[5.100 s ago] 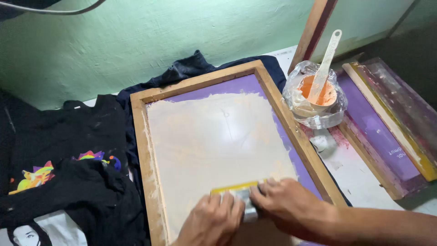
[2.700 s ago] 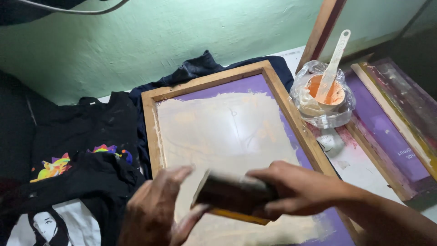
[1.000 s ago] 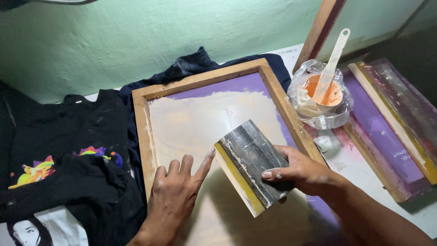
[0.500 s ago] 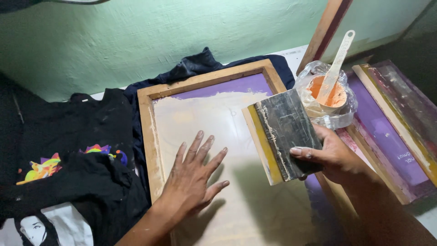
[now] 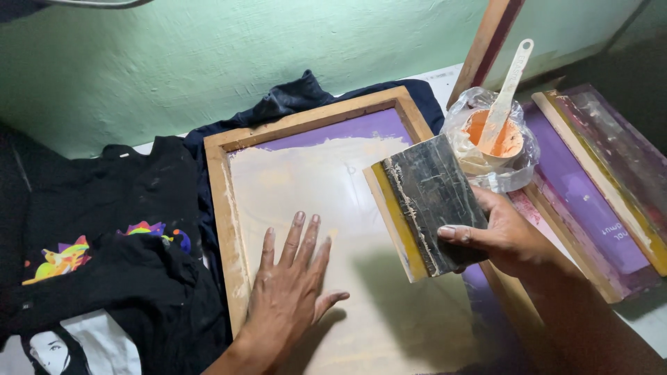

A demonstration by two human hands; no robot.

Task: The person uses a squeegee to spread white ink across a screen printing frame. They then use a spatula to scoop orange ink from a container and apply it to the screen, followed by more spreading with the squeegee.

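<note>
left hand [image 5: 288, 295] flat, fingers spread, right hand [image 5: 504, 236] gripping

light: dim, from above | shadows: soft, under hands [image 5: 292, 305]; corners dark | focus: sharp

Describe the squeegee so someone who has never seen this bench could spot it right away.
Start at the big wooden printing frame lying flat in the middle. Above its right side, the right hand holds up the squeegee: a dark, ink-smeared slab with a yellow blade edge.
</note>
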